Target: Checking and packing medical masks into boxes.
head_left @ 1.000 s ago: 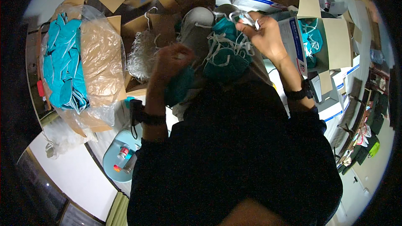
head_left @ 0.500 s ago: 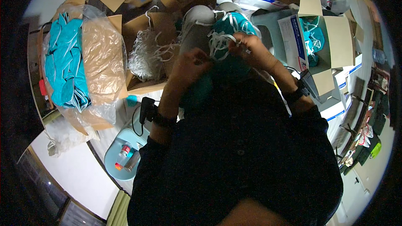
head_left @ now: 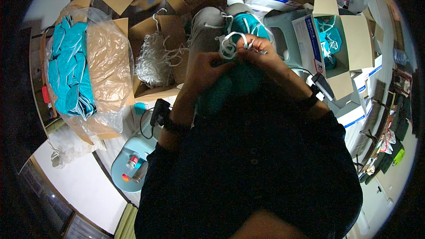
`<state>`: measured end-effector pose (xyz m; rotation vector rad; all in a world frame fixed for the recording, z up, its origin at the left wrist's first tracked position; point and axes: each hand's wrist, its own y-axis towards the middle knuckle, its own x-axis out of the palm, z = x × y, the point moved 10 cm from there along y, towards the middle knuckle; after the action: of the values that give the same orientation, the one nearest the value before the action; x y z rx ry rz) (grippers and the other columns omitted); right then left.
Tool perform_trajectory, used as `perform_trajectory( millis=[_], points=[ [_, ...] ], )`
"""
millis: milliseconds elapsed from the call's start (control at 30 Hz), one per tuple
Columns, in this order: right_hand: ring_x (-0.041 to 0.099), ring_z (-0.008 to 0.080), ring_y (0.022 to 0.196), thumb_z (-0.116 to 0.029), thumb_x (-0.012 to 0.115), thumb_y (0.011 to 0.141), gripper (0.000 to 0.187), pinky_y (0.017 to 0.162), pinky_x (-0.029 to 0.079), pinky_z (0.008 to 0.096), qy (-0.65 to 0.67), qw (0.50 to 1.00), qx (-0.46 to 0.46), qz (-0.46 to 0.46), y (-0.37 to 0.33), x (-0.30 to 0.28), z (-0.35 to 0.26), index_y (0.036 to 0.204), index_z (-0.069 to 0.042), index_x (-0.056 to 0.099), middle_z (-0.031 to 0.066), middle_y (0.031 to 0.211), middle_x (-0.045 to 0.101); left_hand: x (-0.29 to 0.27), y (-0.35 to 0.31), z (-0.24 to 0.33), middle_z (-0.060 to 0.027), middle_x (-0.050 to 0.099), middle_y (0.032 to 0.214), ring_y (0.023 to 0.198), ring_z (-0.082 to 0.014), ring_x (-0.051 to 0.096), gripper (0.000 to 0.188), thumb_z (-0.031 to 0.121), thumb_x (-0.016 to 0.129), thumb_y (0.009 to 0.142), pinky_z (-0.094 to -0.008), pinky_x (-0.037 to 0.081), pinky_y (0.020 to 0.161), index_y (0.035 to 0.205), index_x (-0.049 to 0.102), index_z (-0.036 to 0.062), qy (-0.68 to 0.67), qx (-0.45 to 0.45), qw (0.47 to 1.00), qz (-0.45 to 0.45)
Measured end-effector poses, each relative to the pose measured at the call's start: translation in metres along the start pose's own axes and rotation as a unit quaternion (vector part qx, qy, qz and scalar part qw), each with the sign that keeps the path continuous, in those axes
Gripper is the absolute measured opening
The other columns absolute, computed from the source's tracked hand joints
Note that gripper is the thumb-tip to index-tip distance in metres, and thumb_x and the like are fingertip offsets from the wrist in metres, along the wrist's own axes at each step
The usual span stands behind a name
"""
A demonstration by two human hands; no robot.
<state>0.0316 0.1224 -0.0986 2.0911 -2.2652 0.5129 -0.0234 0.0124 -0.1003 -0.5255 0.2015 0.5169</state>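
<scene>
Many teal pieces (head_left: 68,71) fill a clear bag (head_left: 113,117) at far left; next comes a box (head_left: 177,28) of white cords (head_left: 152,64). My left hand (head_left: 207,68) is near the middle (whether it grips anything, I cannot tell). Beside it, a looped white strap (head_left: 232,34) is pinched in my right hand (head_left: 262,55), near teal masks (head_left: 249,21) on my lap. Farther right, a carton (head_left: 359,44) holds more masks (head_left: 328,40).

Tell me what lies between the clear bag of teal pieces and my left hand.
In the head view, an open cardboard box holding a heap of white straps lies between the clear bag and your left hand.
</scene>
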Motion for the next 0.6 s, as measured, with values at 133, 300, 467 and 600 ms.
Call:
perform_trajectory(
  millis=[133, 300, 467, 600],
  points=[
    [0.047, 0.0041, 0.067, -0.017, 0.061, 0.089, 0.011, 0.059, 0.037, 0.0191, -0.112, 0.990, -0.080, -0.016, -0.010, -0.004, -0.026, 0.086, -0.008, 0.056, -0.0026, 0.075, 0.052, -0.024, -0.027, 0.003, -0.0113, 0.069, 0.078, 0.072, -0.0144, 0.065, 0.024, 0.022, 0.072, 0.077, -0.0291, 0.050, 0.066, 0.083, 0.069, -0.0009, 0.036, 0.010, 0.999, 0.039],
    [0.049, 0.0069, 0.063, -0.012, 0.059, 0.090, 0.010, 0.059, 0.040, 0.0222, -0.134, 0.982, -0.014, 0.133, -0.014, -0.049, -0.060, 0.095, -0.003, 0.061, -0.0011, 0.074, 0.057, -0.072, -0.056, -0.007, -0.0090, 0.068, 0.081, 0.073, -0.0139, 0.063, 0.013, 0.005, 0.071, 0.075, -0.0281, 0.050, 0.068, 0.087, 0.067, 0.0015, -0.026, -0.014, 0.996, 0.090],
    [0.048, 0.0041, 0.077, -0.001, 0.062, 0.082, 0.033, 0.066, 0.039, 0.0203, -0.176, 0.981, -0.074, -0.016, -0.001, 0.007, -0.064, 0.113, -0.012, 0.062, -0.0044, 0.092, 0.058, -0.062, -0.055, 0.021, -0.0095, 0.066, 0.090, 0.081, -0.0147, 0.062, 0.018, 0.002, 0.072, 0.074, -0.0276, 0.050, 0.069, 0.091, 0.066, 0.0023, 0.010, 0.201, 0.976, 0.084],
    [0.057, 0.0156, 0.097, -0.003, 0.069, 0.076, 0.042, 0.083, 0.047, 0.0294, -0.240, 0.950, -0.138, -0.146, -0.009, 0.047, -0.063, 0.116, -0.008, 0.057, 0.0072, 0.115, 0.058, -0.055, -0.050, 0.014, -0.0084, 0.064, 0.093, 0.084, -0.0159, 0.062, 0.023, 0.003, 0.072, 0.074, -0.0278, 0.050, 0.071, 0.095, 0.065, 0.0023, 0.040, 0.175, 0.982, 0.055]
  ],
)
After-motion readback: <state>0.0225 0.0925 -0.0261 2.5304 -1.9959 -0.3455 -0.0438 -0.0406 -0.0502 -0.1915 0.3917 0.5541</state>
